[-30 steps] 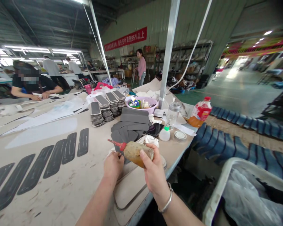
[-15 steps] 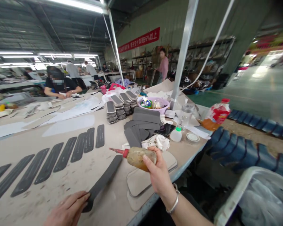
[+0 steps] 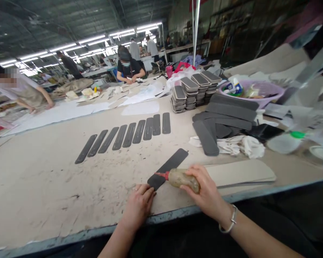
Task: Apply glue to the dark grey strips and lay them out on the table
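Observation:
My right hand (image 3: 206, 191) is wrapped round a squeeze bottle (image 3: 181, 178), a dirty yellowish one with a red nozzle. The bottle lies tilted sideways, and its tip is over the near part of a dark grey strip (image 3: 172, 161) with rounded ends. At the strip's near left end, my left hand (image 3: 139, 202) grips the edge with closed fingers. The strip rests on the table, slanting away to the right. Beyond it, a row of similar dark strips (image 3: 128, 135) lies on the table, their faces shiny and wet-looking.
Plain dark pieces (image 3: 230, 113) are heaped at the right, beside a crumpled white cloth (image 3: 250, 146). Behind them stand stacked pale-edged pieces (image 3: 190, 94) and a purple basin (image 3: 269, 99). Flat beige boards (image 3: 242, 172) lie by my right hand. Co-workers sit across the table.
My view has turned left. The strip has come down flat onto the table, and the bottle's red tip has moved from above its far end to over its near end.

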`<act>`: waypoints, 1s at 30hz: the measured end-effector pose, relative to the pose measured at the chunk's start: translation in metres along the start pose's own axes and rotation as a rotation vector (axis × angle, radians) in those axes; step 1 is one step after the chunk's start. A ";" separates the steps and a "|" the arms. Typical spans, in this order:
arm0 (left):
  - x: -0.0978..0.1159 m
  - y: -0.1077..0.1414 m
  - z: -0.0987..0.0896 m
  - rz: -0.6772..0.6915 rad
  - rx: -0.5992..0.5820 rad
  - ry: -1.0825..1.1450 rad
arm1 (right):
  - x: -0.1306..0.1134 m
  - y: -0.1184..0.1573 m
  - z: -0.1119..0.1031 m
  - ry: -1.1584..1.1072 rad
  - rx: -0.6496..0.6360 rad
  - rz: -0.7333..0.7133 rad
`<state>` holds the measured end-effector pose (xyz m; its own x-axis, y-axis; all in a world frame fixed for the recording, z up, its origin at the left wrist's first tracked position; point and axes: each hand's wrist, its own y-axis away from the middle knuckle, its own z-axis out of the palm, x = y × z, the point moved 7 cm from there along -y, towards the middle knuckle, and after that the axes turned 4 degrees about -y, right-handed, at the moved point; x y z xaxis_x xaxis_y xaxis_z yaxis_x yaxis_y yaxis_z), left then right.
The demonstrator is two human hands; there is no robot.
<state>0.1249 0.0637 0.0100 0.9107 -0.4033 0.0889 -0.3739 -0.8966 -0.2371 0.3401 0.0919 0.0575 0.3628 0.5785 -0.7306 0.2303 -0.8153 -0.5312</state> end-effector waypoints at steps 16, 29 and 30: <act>-0.005 -0.004 0.004 -0.014 -0.030 0.037 | -0.006 0.006 0.039 -0.040 -0.221 -0.022; -0.009 -0.006 0.005 0.028 0.042 0.031 | 0.031 -0.011 -0.010 0.207 0.055 0.052; -0.009 -0.006 0.005 0.027 0.046 0.029 | 0.034 -0.012 -0.013 0.232 0.078 0.058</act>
<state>0.1196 0.0738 0.0063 0.8946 -0.4332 0.1097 -0.3894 -0.8761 -0.2841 0.3616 0.1214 0.0446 0.5727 0.5025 -0.6477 0.1362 -0.8375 -0.5292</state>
